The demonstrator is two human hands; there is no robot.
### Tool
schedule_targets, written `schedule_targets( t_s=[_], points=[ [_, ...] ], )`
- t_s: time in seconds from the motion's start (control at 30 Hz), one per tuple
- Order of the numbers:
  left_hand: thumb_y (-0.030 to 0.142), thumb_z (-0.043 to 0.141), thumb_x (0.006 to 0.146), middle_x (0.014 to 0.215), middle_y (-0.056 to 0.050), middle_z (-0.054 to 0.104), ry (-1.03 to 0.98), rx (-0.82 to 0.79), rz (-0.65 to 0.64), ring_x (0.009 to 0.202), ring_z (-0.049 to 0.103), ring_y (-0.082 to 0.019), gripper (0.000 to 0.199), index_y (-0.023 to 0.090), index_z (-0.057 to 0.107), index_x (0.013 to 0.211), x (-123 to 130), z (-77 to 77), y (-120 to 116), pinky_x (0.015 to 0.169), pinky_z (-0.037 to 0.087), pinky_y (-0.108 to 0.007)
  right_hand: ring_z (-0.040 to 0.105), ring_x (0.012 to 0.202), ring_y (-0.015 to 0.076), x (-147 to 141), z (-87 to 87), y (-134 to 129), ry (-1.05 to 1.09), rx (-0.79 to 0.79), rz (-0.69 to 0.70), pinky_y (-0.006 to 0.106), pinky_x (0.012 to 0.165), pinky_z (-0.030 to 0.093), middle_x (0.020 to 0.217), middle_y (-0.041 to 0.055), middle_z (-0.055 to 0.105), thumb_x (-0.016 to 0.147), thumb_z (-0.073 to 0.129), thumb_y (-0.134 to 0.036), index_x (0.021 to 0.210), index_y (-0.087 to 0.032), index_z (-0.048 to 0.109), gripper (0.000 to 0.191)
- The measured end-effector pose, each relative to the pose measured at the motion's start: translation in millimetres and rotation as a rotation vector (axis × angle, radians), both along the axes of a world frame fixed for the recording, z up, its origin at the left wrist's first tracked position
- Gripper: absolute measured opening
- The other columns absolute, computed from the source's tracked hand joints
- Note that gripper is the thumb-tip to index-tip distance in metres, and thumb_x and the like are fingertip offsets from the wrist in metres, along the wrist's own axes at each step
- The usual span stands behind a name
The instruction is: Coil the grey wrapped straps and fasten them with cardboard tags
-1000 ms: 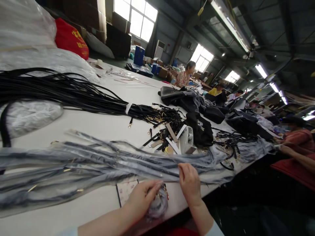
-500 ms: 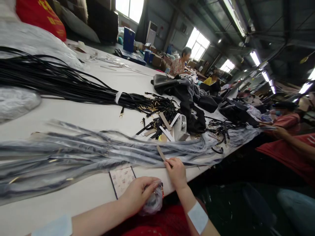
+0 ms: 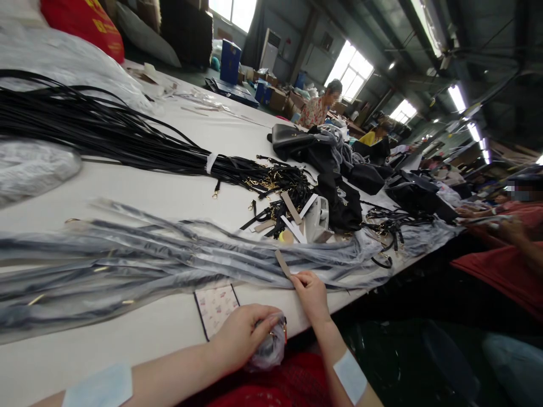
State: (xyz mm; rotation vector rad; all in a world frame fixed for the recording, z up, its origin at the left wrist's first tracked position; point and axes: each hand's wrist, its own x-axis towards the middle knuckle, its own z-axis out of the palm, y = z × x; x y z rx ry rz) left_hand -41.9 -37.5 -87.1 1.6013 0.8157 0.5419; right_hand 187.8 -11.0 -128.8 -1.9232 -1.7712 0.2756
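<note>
My left hand [image 3: 250, 333] is closed around a rolled strap in clear plastic [image 3: 271, 347] at the table's near edge; a bit of gold metal shows at its side. Between the thumb and fingers of my right hand [image 3: 311, 294] is the end of a flat grey-brown strip [image 3: 283, 263], which points up and away over the straps. Long dark straps in clear plastic sleeves [image 3: 161, 254] lie lengthwise just beyond both hands. Beside my left wrist rests a patterned card with a dark edge [image 3: 216, 308].
Farther back lies a bundle of black straps [image 3: 169, 150] with gold clasps, tied with a white band [image 3: 212, 163]. Loose strips and a white tape dispenser [image 3: 319, 217] sit by the clasps. Black bags [image 3: 335, 192] are piled beyond. A co-worker in red [image 3: 500, 260] handles straps at the right.
The whole view has shifted slightly, so things appear a little farther right. Both hands keep their holds on the rolled strap and the strip.
</note>
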Motion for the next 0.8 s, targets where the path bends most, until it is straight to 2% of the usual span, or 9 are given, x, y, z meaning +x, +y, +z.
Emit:
schedule_targets(
  t_s=[0.17, 0.3, 0.43, 0.5, 0.67, 0.73, 0.8],
  points=[
    [0.041, 0.043, 0.094, 0.093, -0.003, 0.075, -0.029, -0.011, 0.023, 0.086, 0.065, -0.019, 0.038, 0.021, 0.075, 0.091, 1, -3.5, 0, 0.082, 0.045, -0.023, 0.063, 0.083, 0.0214, -2, 2.1, -2, -0.107, 0.022, 0.046, 0.032, 0.080, 0.046, 0.086, 0.0063, 0.069, 0.092, 0.054, -0.027, 0.088, -0.020, 0.072, 0.019],
    [0.046, 0.045, 0.092, 0.086, -0.004, 0.073, -0.069, -0.101, 0.115, 0.081, 0.062, -0.020, 0.040, 0.018, 0.073, 0.093, 1, -7.5, 3, 0.076, 0.045, -0.024, 0.060, 0.083, 0.0221, -1, 2.8, 1, -0.172, 0.057, 0.065, 0.033, 0.080, 0.044, 0.086, 0.0079, 0.066, 0.095, 0.048, -0.025, 0.086, -0.020, 0.068, 0.022],
    [0.054, 0.046, 0.087, 0.065, -0.001, 0.062, -0.057, -0.196, 0.241, 0.063, 0.054, -0.017, 0.047, 0.015, 0.071, 0.091, 0, -9.0, 11, 0.060, 0.041, -0.024, 0.058, 0.077, 0.0222, 3, 0.5, 12, -0.169, 0.125, -0.014, 0.033, 0.074, 0.044, 0.084, 0.0088, 0.063, 0.098, 0.038, -0.030, 0.082, -0.019, 0.062, 0.030],
    [0.059, 0.047, 0.084, 0.061, 0.000, 0.058, -0.056, -0.234, 0.275, 0.057, 0.050, -0.016, 0.050, 0.014, 0.070, 0.089, -1, -8.0, 15, 0.055, 0.037, -0.024, 0.057, 0.079, 0.0233, 8, 2.4, 19, -0.142, 0.175, -0.085, 0.035, 0.074, 0.045, 0.086, 0.0103, 0.061, 0.099, 0.032, -0.032, 0.083, -0.019, 0.059, 0.033],
    [0.062, 0.051, 0.077, 0.059, 0.001, 0.054, -0.096, -0.274, 0.350, 0.054, 0.046, -0.015, 0.053, 0.013, 0.070, 0.089, -4, -7.6, 25, 0.051, 0.034, -0.024, 0.055, 0.084, 0.0270, 25, 25.9, 25, -0.029, 0.282, -0.260, 0.042, 0.078, 0.044, 0.087, 0.0142, 0.060, 0.098, 0.024, -0.040, 0.085, -0.017, 0.055, 0.040],
    [0.062, 0.053, 0.076, 0.059, 0.001, 0.055, -0.121, -0.290, 0.374, 0.053, 0.046, -0.014, 0.054, 0.013, 0.070, 0.091, -5, -9.7, 29, 0.051, 0.034, -0.023, 0.056, 0.079, 0.0255, 26, 40.5, 19, 0.031, 0.270, -0.252, 0.039, 0.074, 0.046, 0.082, 0.0113, 0.061, 0.096, 0.029, -0.045, 0.084, -0.018, 0.056, 0.040],
    [0.063, 0.054, 0.076, 0.060, 0.001, 0.055, -0.151, -0.313, 0.399, 0.054, 0.045, -0.014, 0.054, 0.013, 0.070, 0.091, -6, -12.2, 33, 0.050, 0.033, -0.023, 0.057, 0.073, 0.0222, 19, 55.8, 8, 0.083, 0.231, -0.188, 0.034, 0.070, 0.047, 0.077, 0.0068, 0.061, 0.093, 0.039, -0.050, 0.082, -0.018, 0.057, 0.038]
  ],
)
